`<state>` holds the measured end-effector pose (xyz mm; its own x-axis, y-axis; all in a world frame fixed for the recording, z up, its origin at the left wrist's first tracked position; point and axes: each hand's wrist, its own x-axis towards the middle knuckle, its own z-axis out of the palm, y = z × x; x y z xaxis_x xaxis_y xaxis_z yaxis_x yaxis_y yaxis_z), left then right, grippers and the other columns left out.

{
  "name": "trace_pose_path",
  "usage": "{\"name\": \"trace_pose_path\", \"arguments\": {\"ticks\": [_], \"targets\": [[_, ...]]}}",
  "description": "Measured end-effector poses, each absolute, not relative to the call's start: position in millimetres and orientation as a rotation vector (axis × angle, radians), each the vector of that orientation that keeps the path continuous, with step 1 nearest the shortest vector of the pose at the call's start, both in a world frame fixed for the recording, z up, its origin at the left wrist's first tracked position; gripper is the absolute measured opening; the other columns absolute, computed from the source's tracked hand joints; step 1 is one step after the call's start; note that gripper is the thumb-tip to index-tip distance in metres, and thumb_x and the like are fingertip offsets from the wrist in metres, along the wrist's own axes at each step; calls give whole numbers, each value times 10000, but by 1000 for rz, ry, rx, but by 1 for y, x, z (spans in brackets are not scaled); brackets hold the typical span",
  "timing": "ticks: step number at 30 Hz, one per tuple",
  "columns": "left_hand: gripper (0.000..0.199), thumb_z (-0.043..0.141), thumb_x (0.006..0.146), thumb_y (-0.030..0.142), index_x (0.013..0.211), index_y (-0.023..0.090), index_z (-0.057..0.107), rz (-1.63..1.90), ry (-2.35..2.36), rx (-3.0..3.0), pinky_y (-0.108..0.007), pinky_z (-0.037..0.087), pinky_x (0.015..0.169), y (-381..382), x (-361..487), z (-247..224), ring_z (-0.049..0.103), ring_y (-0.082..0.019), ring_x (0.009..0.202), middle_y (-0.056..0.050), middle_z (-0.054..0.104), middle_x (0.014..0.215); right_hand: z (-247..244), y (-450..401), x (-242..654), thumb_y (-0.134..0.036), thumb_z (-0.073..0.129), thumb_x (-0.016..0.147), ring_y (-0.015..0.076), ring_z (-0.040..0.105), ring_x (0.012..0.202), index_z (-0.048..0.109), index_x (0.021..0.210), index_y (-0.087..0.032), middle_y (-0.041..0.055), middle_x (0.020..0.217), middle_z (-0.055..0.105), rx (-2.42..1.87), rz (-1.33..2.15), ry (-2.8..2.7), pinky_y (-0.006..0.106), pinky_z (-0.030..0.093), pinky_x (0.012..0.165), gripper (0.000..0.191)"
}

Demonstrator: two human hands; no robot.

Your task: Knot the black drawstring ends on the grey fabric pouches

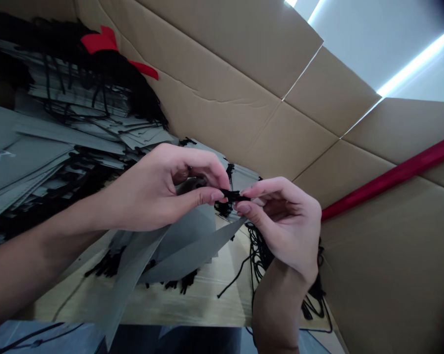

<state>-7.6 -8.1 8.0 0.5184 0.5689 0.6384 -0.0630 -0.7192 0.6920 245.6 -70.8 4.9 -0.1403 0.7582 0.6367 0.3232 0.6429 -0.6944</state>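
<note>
Between my two hands a short stretch of black cord (pixel 235 195) is pinched, bunched where the fingertips nearly meet. My left hand (pixel 177 189) comes in from the left, thumb and forefinger closed on one end of the cord. From the lower right reaches my right hand (pixel 284 211), its thumb and fingertips closed on the other end. A grey sheet-like piece (pixel 195 250) hangs below the hands, its upper edges running up to the fingers. Part of the cord is hidden behind the fingertips.
Stacks of grey pieces with black cords (pixel 85 108) fill the left side, with a red strip (pixel 100 42) on top. Loose black cords (pixel 258 246) lie behind my right hand on the wooden table (pixel 207 305). Cardboard walls (pixel 225 64) stand behind, and a dark red strip (pixel 391 177) crosses the right.
</note>
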Motion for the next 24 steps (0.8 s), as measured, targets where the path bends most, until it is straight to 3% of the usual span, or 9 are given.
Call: {"name": "trace_pose_path", "arguments": {"ticks": [6, 17, 24], "targets": [[59, 784, 1039, 177, 1017, 229, 801, 1265, 283, 2157, -208, 650, 720, -5, -6, 6, 813, -124, 824, 34, 849, 935, 7, -71, 245, -8, 1025, 845, 118, 833, 800, 878, 1068, -268, -40, 962, 884, -878, 533, -1731, 196, 649, 693, 373], [62, 782, 1053, 184, 1024, 238, 792, 1268, 284, 2190, -230, 654, 716, -6, -9, 6, 810, -135, 821, 38, 850, 933, 6, -71, 246, -15, 1017, 855, 124, 814, 772, 878, 1056, -276, -44, 915, 864, -888, 539, -1733, 216, 636, 685, 357], [68, 812, 1044, 175, 1058, 242, 818, 1249, 286, 2126, -236, 659, 726, -6, -9, 6, 837, -151, 850, 19, 867, 956, 6, -72, 245, -152, 980, 965, 126, 787, 775, 862, 1061, -277, -24, 957, 858, -892, 509, -1738, 239, 606, 664, 197]]}}
